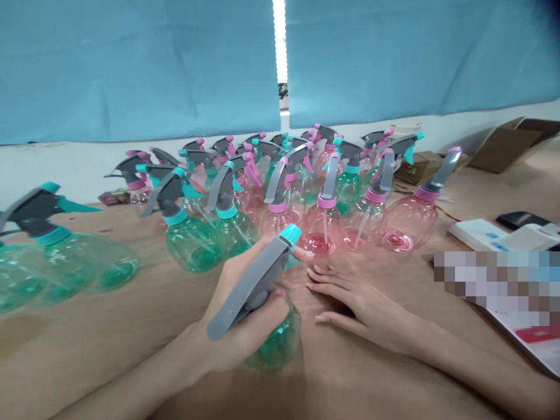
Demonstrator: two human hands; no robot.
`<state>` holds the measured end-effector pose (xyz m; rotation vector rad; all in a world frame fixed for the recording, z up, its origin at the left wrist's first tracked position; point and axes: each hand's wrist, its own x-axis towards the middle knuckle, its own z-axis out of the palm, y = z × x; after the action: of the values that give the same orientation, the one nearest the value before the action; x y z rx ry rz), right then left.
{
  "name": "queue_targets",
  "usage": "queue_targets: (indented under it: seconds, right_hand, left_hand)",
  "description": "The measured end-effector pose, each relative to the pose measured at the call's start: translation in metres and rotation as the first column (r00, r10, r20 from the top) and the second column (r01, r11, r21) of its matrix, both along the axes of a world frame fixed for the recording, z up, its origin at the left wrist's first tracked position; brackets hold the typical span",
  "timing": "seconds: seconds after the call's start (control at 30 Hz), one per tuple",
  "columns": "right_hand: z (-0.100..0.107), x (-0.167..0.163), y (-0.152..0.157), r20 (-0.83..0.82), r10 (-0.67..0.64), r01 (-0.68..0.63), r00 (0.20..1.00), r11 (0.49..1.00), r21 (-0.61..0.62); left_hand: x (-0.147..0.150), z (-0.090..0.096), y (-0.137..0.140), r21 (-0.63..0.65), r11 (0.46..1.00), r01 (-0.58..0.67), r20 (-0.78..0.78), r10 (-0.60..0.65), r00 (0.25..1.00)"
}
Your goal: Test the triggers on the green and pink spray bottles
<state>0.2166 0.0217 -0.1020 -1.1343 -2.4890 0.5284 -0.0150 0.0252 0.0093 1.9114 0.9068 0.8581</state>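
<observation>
A green spray bottle [280, 344] with a grey trigger head and turquoise nozzle stands at the near middle of the table. My left hand [245, 303] is wrapped around its neck, just under the head, with one finger reaching forward by the nozzle. My fingers hide the collar and most of the trigger. To the right of that bottle, my right hand [359, 297] rests on the tabletop, fingers stretched out and holding nothing. Just beyond both hands stands a row of spray bottles, among them a pink spray bottle [321, 230] and a green spray bottle [192, 242].
Several more pink and green spray bottles crowd the back of the wooden table [131, 332]. Green bottles [87, 262] stand at the left edge. On the right lie a white object [485, 236], a dark phone-like object [525, 220] and a partly blurred-out flat item. Cardboard boxes [507, 146] sit behind.
</observation>
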Motion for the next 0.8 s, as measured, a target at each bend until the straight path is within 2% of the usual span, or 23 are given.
queue_targets:
  seconds: [0.17, 0.37, 0.5, 0.6, 0.8]
  right_hand:
    - [-0.0003, 0.0009, 0.0001, -0.039, -0.01, 0.009, 0.999, 1.0, -0.02]
    - [-0.0003, 0.0007, -0.0005, -0.06, -0.021, 0.02, 0.998, 1.0, -0.018]
    - [0.001, 0.0005, -0.0004, -0.056, -0.011, 0.009, 0.998, 1.0, -0.026]
    - [0.0018, 0.0003, 0.0002, -0.038, 0.0, -0.001, 0.999, 0.999, -0.033]
    - [0.0031, 0.0002, 0.0017, -0.067, 0.008, -0.01, 0.998, 1.0, -0.025]
  left_hand:
    - [-0.0002, 0.001, 0.0005, -0.006, 1.0, 0.007, 0.015, -0.007, 1.0]
    - [-0.0038, -0.0003, -0.0012, 0.046, 0.998, -0.048, 0.022, 0.047, 0.999]
    - [-0.003, -0.0005, -0.0014, -0.008, 1.0, -0.014, 0.033, 0.014, 0.999]
    - [-0.0022, 0.0004, -0.0014, 0.012, 1.0, 0.0, 0.039, -0.001, 0.999]
    - [-0.0072, -0.0048, -0.0005, -0.056, 0.997, -0.062, 0.036, 0.064, 0.997]
